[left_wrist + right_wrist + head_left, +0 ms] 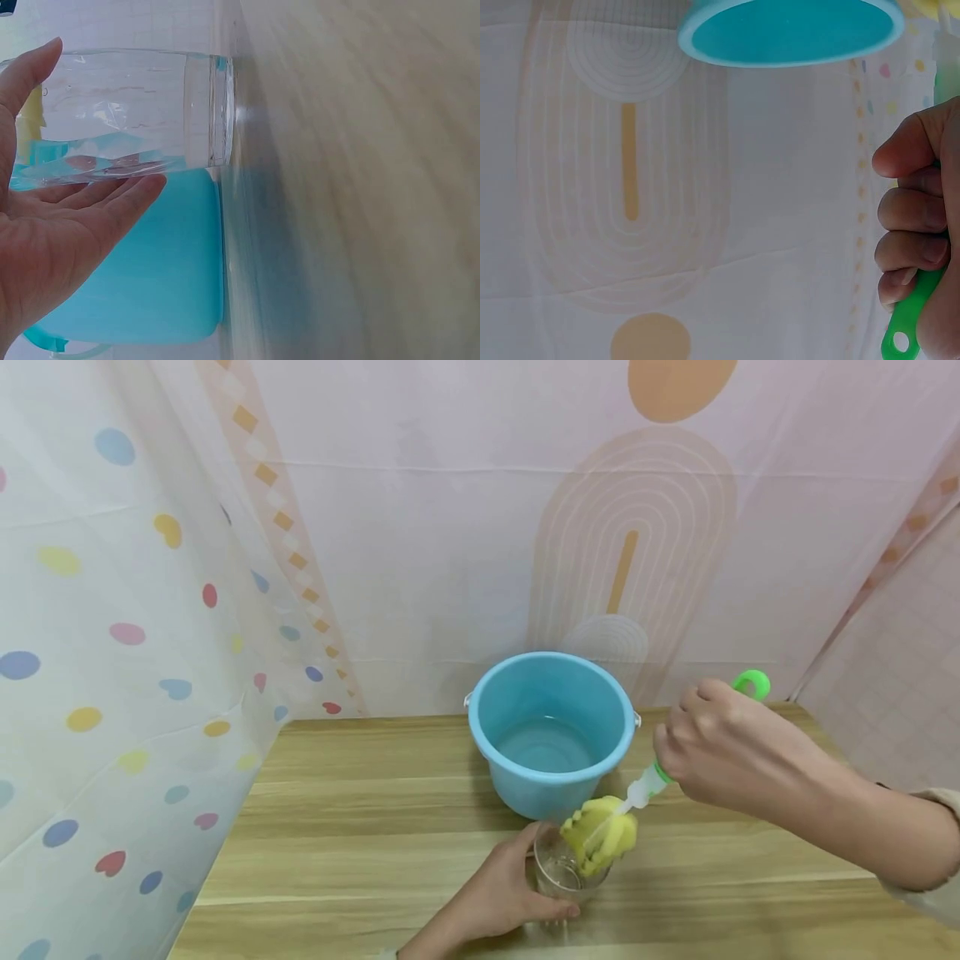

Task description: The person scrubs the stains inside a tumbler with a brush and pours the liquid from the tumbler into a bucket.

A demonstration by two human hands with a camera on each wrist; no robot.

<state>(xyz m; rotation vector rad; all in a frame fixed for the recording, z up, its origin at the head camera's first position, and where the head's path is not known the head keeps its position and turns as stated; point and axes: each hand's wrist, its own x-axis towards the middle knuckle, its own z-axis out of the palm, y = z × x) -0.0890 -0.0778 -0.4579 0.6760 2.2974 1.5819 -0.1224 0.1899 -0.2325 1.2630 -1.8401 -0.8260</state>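
Probably slippery and fragile, the glass just in front of the bucket is best held by its wall, as our left hand does, thumb opposite fingers, while we grip the sponge brush by its likely stiff handle in our curled right hand.

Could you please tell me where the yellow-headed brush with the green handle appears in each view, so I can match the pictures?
Head: right of centre, low; the brush is in the right hand, its yellow head at the glass's mouth.
Left wrist: left edge; only yellow shows, through the glass.
Right wrist: right edge; green handle in the right hand.
Shared landmark: the blue bucket, in all three.
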